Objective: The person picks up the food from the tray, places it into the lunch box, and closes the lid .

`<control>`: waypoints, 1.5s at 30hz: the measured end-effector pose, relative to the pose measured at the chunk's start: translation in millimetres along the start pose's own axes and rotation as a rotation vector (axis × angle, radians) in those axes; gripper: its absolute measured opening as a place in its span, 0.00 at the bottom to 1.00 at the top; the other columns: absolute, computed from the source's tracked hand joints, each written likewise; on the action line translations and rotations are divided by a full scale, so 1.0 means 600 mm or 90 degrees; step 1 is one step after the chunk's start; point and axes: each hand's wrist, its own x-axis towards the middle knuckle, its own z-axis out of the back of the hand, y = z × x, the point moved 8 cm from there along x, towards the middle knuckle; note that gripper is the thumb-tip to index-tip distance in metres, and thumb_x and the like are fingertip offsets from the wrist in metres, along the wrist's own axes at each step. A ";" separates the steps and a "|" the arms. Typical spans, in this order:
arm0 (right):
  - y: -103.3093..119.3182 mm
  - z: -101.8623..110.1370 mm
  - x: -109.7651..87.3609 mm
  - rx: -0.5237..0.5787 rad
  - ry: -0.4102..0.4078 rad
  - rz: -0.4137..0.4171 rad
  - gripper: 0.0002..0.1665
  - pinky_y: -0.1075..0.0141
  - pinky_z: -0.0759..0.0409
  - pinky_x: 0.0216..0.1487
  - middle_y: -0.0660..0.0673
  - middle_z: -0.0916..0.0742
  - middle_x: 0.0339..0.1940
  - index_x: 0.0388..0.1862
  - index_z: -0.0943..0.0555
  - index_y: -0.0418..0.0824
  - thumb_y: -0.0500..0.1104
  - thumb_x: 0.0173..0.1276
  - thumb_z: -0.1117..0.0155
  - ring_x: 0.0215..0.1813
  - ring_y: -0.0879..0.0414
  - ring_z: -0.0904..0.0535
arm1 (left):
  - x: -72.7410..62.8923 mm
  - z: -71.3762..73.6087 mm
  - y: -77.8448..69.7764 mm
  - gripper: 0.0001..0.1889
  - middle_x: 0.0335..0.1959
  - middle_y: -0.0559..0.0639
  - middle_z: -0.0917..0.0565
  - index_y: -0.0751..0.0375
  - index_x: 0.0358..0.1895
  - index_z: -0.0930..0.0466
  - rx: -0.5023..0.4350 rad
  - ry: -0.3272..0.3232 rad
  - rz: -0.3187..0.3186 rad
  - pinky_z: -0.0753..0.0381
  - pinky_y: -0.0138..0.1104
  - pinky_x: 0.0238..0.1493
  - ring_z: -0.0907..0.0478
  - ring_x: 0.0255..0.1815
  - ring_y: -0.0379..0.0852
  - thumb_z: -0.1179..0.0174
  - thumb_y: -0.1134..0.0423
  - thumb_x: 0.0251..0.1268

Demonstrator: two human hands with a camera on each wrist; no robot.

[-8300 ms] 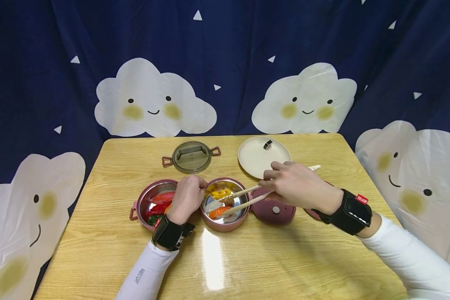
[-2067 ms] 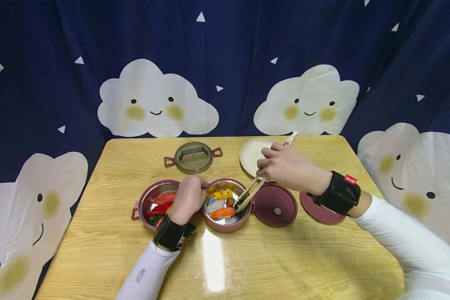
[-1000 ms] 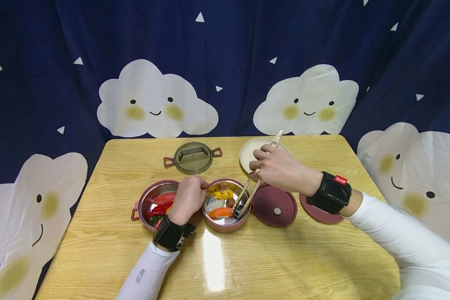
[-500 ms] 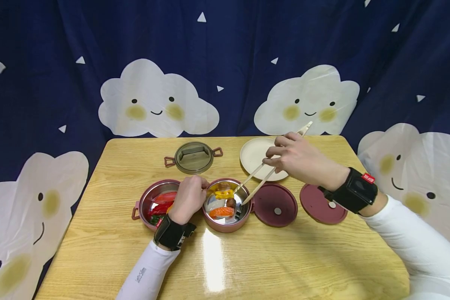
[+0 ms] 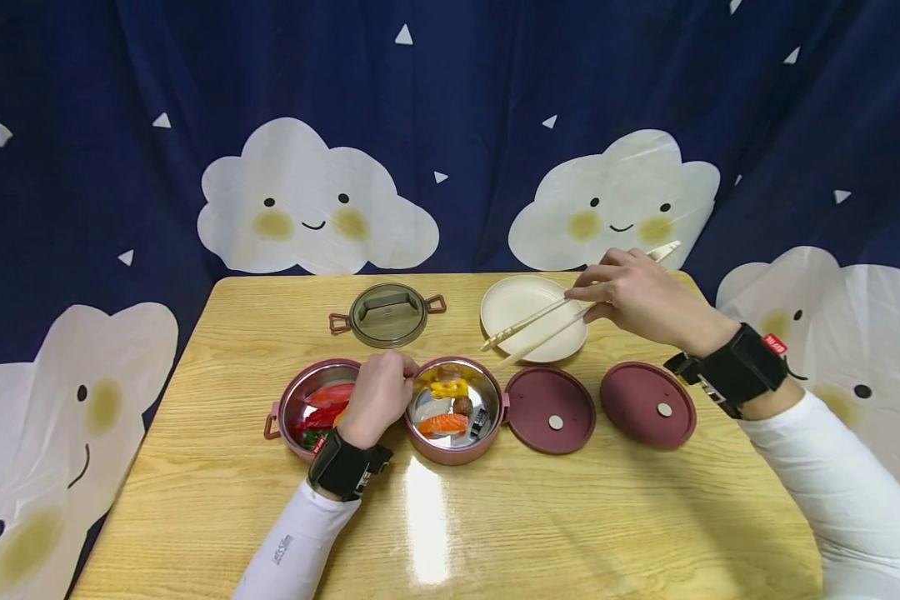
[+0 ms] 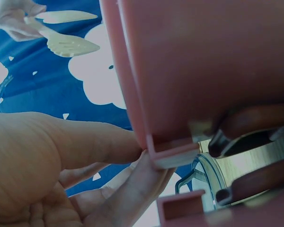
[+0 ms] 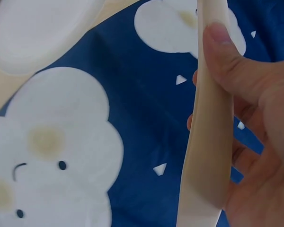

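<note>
My left hand (image 5: 377, 398) pinches the left rim and handle area of the pink pot (image 5: 453, 456); thumb and forefinger meet at it in the left wrist view. Inside this pot lie a salmon-like orange piece (image 5: 444, 425), a yellow piece (image 5: 450, 389), a brown ball (image 5: 462, 406), a pale translucent piece and a small dark piece (image 5: 479, 423). My right hand (image 5: 641, 296) grips cream tongs (image 5: 527, 323), their arms apart with nothing between the tips, above the white plate (image 5: 504, 304). The right wrist view shows the thumb along the tongs (image 7: 208, 123).
Left of the held pot stands a second pink pot (image 5: 279, 408) with red, orange and green pieces, partly hidden by the left hand. A glass lid (image 5: 387, 317) lies behind. Two maroon discs (image 5: 551, 392) with pale round centres lie to the right. A blue cloud-patterned curtain (image 5: 465, 100) backs the table.
The small dark piece, earlier on the plate, came into the pot with the tongs and was let go there. The tongs have since risen out and rightward. The left hand stays put.
</note>
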 end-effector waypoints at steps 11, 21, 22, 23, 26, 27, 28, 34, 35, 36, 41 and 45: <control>-0.084 -0.046 -0.047 0.120 0.029 -0.102 0.21 0.55 0.21 0.43 0.43 0.07 0.45 0.49 0.08 0.39 0.36 0.55 0.16 0.42 0.50 0.18 | -0.001 -0.001 -0.001 0.07 0.39 0.57 0.07 0.65 0.40 0.07 0.000 -0.003 -0.008 0.13 0.47 0.48 0.11 0.43 0.55 0.34 0.75 0.65; -0.155 -0.097 -0.090 0.142 0.063 -0.207 0.20 0.56 0.24 0.43 0.41 0.07 0.45 0.50 0.08 0.39 0.36 0.58 0.17 0.42 0.49 0.18 | -0.001 -0.001 0.002 0.07 0.39 0.57 0.07 0.66 0.40 0.07 -0.002 -0.004 -0.004 0.13 0.47 0.48 0.11 0.43 0.55 0.34 0.75 0.65; -0.161 -0.103 -0.094 0.145 0.065 -0.212 0.19 0.55 0.24 0.43 0.40 0.07 0.45 0.50 0.08 0.38 0.36 0.58 0.18 0.42 0.48 0.18 | -0.001 -0.001 0.002 0.07 0.39 0.57 0.07 0.66 0.40 0.07 -0.002 -0.005 -0.005 0.13 0.47 0.48 0.11 0.43 0.55 0.34 0.75 0.64; -0.166 -0.109 -0.098 0.147 0.069 -0.215 0.19 0.54 0.24 0.44 0.40 0.07 0.45 0.50 0.08 0.38 0.37 0.58 0.18 0.42 0.47 0.17 | -0.001 0.000 0.002 0.07 0.39 0.57 0.07 0.66 0.40 0.07 -0.002 -0.005 -0.006 0.13 0.47 0.48 0.11 0.43 0.55 0.34 0.76 0.64; -0.182 -0.128 -0.112 0.155 0.079 -0.231 0.18 0.52 0.24 0.46 0.40 0.07 0.45 0.49 0.08 0.38 0.37 0.58 0.18 0.42 0.46 0.16 | 0.000 0.000 0.001 0.07 0.38 0.57 0.07 0.66 0.39 0.07 -0.002 -0.004 -0.009 0.13 0.47 0.47 0.11 0.42 0.55 0.34 0.76 0.64; -0.188 -0.135 -0.116 0.160 0.083 -0.238 0.18 0.52 0.24 0.46 0.40 0.07 0.44 0.49 0.08 0.38 0.37 0.59 0.18 0.42 0.46 0.16 | 0.000 -0.001 0.001 0.07 0.38 0.57 0.07 0.66 0.39 0.07 -0.003 -0.004 -0.009 0.13 0.47 0.47 0.11 0.42 0.54 0.34 0.76 0.64; -0.194 -0.142 -0.121 0.163 0.088 -0.246 0.18 0.52 0.24 0.46 0.40 0.07 0.44 0.49 0.08 0.38 0.37 0.59 0.18 0.42 0.46 0.15 | 0.000 -0.001 0.001 0.07 0.38 0.57 0.07 0.66 0.39 0.07 -0.004 -0.003 -0.008 0.13 0.47 0.47 0.11 0.42 0.54 0.33 0.76 0.64; -0.223 -0.178 -0.145 0.179 0.122 -0.295 0.18 0.53 0.19 0.44 0.39 0.07 0.43 0.51 0.09 0.37 0.38 0.61 0.20 0.43 0.46 0.13 | -0.001 0.000 0.000 0.06 0.38 0.57 0.07 0.66 0.39 0.07 -0.006 -0.004 -0.005 0.13 0.47 0.49 0.11 0.43 0.55 0.32 0.75 0.65; -0.227 -0.182 -0.148 0.179 0.124 -0.299 0.18 0.52 0.19 0.44 0.38 0.07 0.44 0.52 0.09 0.37 0.38 0.62 0.20 0.44 0.45 0.13 | -0.001 0.000 0.000 0.06 0.38 0.57 0.07 0.66 0.39 0.07 -0.005 -0.005 -0.006 0.13 0.47 0.49 0.11 0.43 0.55 0.32 0.75 0.65; -0.230 -0.186 -0.151 0.178 0.126 -0.302 0.18 0.51 0.18 0.45 0.38 0.07 0.44 0.52 0.09 0.36 0.38 0.62 0.20 0.44 0.44 0.12 | -0.001 0.000 0.000 0.06 0.38 0.57 0.07 0.66 0.39 0.07 -0.005 -0.006 -0.007 0.13 0.47 0.49 0.11 0.43 0.55 0.32 0.75 0.65; -0.239 -0.201 -0.160 0.179 0.134 -0.297 0.18 0.46 0.16 0.48 0.36 0.07 0.45 0.52 0.09 0.34 0.37 0.62 0.21 0.47 0.40 0.12 | 0.000 0.000 0.000 0.06 0.38 0.57 0.07 0.66 0.39 0.07 -0.008 -0.001 -0.005 0.13 0.47 0.48 0.12 0.42 0.54 0.32 0.75 0.64; -0.243 -0.210 -0.163 0.181 0.145 -0.296 0.18 0.45 0.16 0.49 0.35 0.08 0.45 0.52 0.10 0.33 0.37 0.63 0.21 0.48 0.39 0.12 | 0.000 0.000 0.001 0.06 0.38 0.57 0.07 0.66 0.39 0.07 -0.009 0.004 -0.001 0.13 0.47 0.49 0.12 0.43 0.54 0.32 0.75 0.65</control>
